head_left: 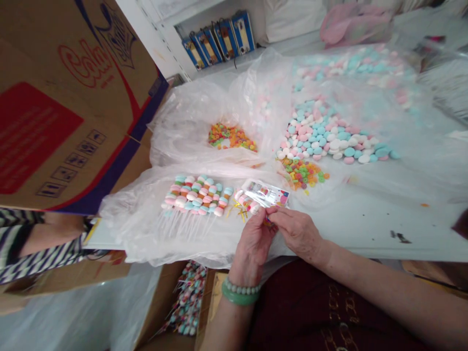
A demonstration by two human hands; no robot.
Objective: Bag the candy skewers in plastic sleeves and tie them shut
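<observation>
Where the two hands meet just below the middle of the frame, a small clear packet [266, 194] with a printed card and pale sweets inside lies on the white table [365, 219], its near edge pinched between the fingertips. The left hand [253, 241], a green bead bracelet [239, 294] on its wrist, is closed narrowly on that edge from below; the right hand [298, 230] pinches the same edge from the right side (what exactly sits between the fingers is too small to tell). Just left of the packet, a row of finished candy skewers [197, 195] in pink, white and blue lies on a crumpled plastic sheet [146, 219]. Above it, at centre, sits a small heap of bright ring-shaped candies [231, 137], and another such heap [304, 173] lies to the right of the packet. Beyond that, a large pile of pastel round sweets [329, 136] spreads across the upper right. A cardboard box [69, 97] fills the upper left, with another person's striped sleeve [22, 251] beneath it.
</observation>
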